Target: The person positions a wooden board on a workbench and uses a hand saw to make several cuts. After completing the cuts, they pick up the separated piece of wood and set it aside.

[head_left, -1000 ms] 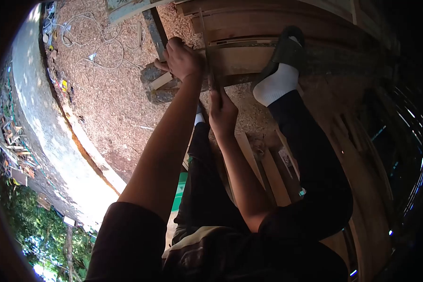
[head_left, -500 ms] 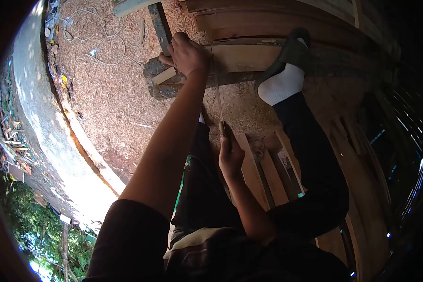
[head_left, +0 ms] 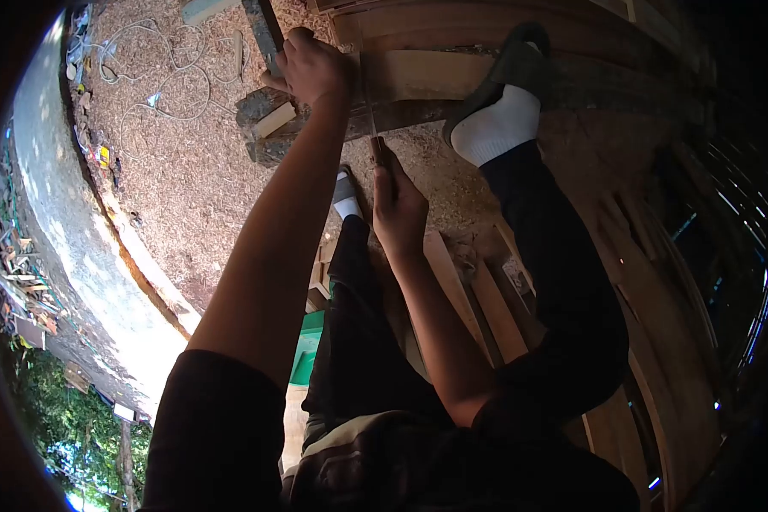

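Note:
My right hand (head_left: pixel 401 209) is closed around the handle of a handsaw (head_left: pixel 369 107). Its thin blade, seen nearly edge-on, stretches away from me and crosses a wooden board (head_left: pixel 427 75). Just left of the blade, my left hand (head_left: pixel 314 68) presses on the end of that board with its fingers curled over it, hiding the part underneath. Under the board runs a dark, rough timber (head_left: pixel 269 149). My slippered foot (head_left: pixel 520 72) rests on the board to the right. A small pale wood block (head_left: pixel 276 120) sits on the timber near my left wrist.
Stacked planks (head_left: pixel 452 30) lie beyond the board. More planks (head_left: pixel 497 311) lie beneath my bent leg. Wood shavings (head_left: pixel 179 213) cover the ground, with a loose cord (head_left: pixel 205 94) at upper left. A concrete ledge (head_left: pixel 60 196) borders the left, and something green (head_left: pixel 307 348) shows beside my leg.
My right hand has pushed the saw forward, away from me, so less blade shows on my side of the board. My left hand keeps its place on the board; the view has shifted slightly.

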### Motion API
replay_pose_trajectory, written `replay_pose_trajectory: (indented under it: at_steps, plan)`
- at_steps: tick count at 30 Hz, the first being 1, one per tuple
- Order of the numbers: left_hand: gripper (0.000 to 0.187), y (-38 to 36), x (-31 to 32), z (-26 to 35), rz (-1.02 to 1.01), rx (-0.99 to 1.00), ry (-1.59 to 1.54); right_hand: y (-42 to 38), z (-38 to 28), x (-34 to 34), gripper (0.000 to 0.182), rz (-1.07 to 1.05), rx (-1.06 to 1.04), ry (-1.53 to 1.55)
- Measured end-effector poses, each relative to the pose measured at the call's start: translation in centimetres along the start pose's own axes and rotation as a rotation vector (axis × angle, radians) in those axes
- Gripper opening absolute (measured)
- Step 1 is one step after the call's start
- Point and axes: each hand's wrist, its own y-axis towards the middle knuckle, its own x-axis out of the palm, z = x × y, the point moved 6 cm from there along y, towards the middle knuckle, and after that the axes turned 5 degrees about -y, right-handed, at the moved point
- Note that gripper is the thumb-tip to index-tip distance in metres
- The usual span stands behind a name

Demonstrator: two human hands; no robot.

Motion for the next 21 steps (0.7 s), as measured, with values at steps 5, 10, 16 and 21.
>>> replay_pose_trajectory:
  at_steps: [5, 10, 16, 21]
  plan:
    - [0.009, -0.3, -0.3, -0.2, 0.042, 0.028, 0.005, -9.5, 4.3, -1.5, 0.040, 0.044, -0.093, 0.123]
    - [0.008, -0.3, -0.2, -0.1, 0.018, 0.021, -0.005, -10.5, 4.0, -2.1, 0.041, 0.013, -0.064, 0.198]
    - [0.009, -0.1, 0.3, -0.7, 0.046, 0.026, -0.005, -14.7, 6.5, -2.0, 0.043, -0.001, 0.004, 0.136]
    - [0.011, -0.1, 0.2, -0.4, 0.012, 0.040, 0.032, -13.5, 7.2, -3.5, 0.043, 0.080, -0.003, 0.213]
